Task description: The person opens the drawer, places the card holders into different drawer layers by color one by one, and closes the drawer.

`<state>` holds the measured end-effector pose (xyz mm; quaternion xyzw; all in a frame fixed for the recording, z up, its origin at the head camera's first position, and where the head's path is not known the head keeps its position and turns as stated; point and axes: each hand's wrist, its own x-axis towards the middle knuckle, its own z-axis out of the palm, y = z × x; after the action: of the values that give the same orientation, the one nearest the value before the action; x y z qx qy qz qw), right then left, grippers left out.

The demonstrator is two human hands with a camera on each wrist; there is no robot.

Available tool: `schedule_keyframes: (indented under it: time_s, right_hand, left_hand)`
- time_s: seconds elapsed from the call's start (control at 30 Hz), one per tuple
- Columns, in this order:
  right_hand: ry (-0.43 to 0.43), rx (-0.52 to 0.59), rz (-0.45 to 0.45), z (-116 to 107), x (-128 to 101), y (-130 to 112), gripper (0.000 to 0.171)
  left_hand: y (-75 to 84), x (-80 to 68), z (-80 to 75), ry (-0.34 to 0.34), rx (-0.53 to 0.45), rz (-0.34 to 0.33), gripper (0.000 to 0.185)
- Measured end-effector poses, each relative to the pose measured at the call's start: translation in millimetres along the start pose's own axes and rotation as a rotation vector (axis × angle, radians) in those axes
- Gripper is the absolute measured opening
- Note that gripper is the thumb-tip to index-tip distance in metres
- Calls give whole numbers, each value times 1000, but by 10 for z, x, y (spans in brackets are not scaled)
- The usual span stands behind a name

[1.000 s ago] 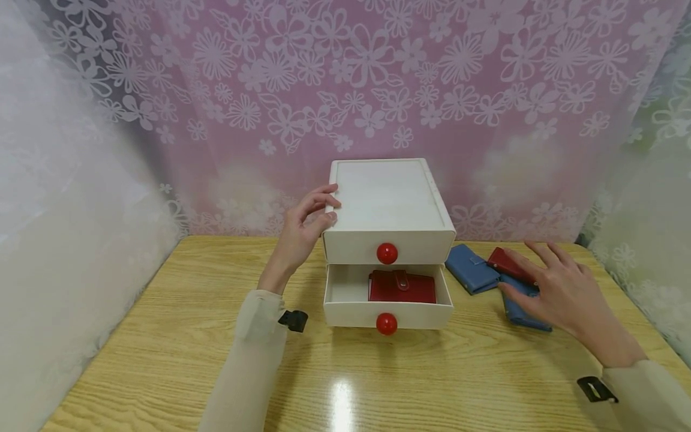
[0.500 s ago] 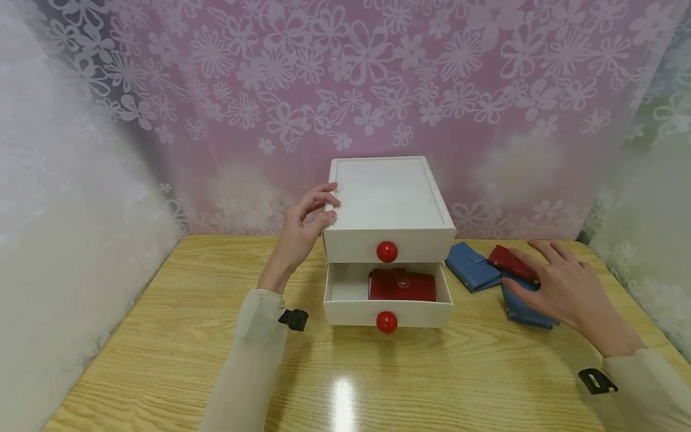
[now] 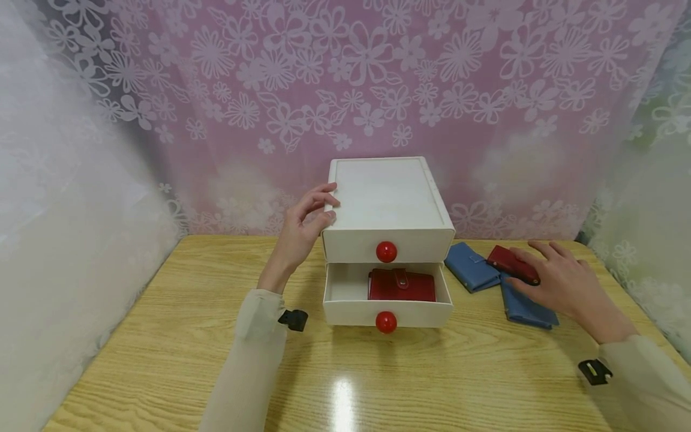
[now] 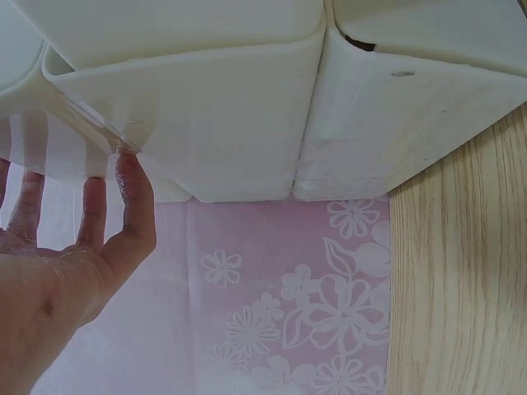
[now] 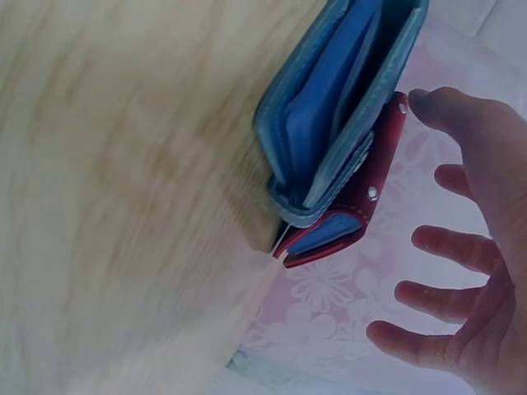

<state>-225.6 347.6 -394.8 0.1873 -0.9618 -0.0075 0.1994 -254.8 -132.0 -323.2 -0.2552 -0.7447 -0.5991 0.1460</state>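
My left hand (image 3: 302,225) rests its fingertips and thumb on the left edge of a white two-drawer box (image 3: 385,192). In the left wrist view its fingers (image 4: 136,193) touch the box's wall. The lower drawer (image 3: 348,313) is pulled out, and a red wallet (image 3: 399,287) with a snap strap lies inside. To the right, my right hand (image 3: 567,291) hovers with spread fingers over another red wallet (image 3: 504,261) and a blue wallet (image 3: 523,306). In the right wrist view, the thumb (image 5: 445,111) is right at the end of that red wallet (image 5: 380,173).
A second blue wallet (image 3: 469,267) lies beside the box's right side. Red ball knobs stick out from the upper drawer (image 3: 345,246) and the lower one. The wooden table (image 3: 189,336) ends at a pink flowered curtain (image 3: 259,120).
My right hand has shifted slightly up and closer over the red wallet. The blue wallet under it has slid slightly to the right. The left hand stays at the box's edge.
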Motion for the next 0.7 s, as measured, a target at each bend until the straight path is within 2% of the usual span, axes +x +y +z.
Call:
schedule_keyframes:
  time_s: [0.33, 0.57, 0.7]
  right_hand:
    - [-38, -15, -15, 100, 24, 73, 70]
    - [-161, 11, -9, 111, 41, 94, 64]
    - [-203, 26, -13, 128, 57, 108, 61]
  left_hand:
    - [-16, 6, -17, -4, 17, 2, 24]
    - [-11, 5, -12, -8, 2, 1, 24]
    - [-19, 3, -6, -9, -3, -11, 24]
